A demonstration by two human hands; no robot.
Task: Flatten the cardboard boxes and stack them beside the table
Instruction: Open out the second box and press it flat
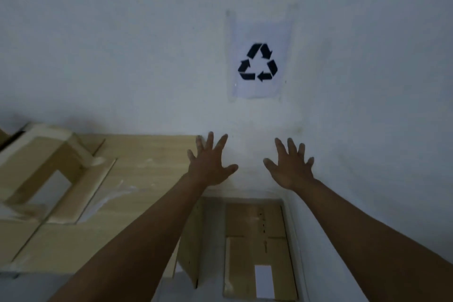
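Head view, dim light. Both hands are raised in front of the wall (122, 44), below the recycling sign (258, 64)

Left hand (210, 163): fingers straight and spread, gripping nothing. Right hand (291, 168): the same, splayed and empty. Cannot tell whether the fingertips touch the wall

Task items:
- flattened cardboard (255, 240) lies on the floor, in the gap between the end of the counter (152, 152) and the wall, beneath the hands; it carries a white label (263, 279)
- open box (41, 167) stands uncollapsed on the counter, far left
- more cardboard (61, 235) at the counter's near edge; its shape is unclear

Judgement: the pile is begun and at least one box is not yet flat. The step in hand looks like going for the open box

To do it well:
- take the box with both hands at opposite corners
- straighten the flaps in line with the walls first
- push diagonal corners together so it folds on its existing creases, not across a panel
- press it flat on the counter
- lay it square on the floor pile, edges matched, so nothing slides against the wall
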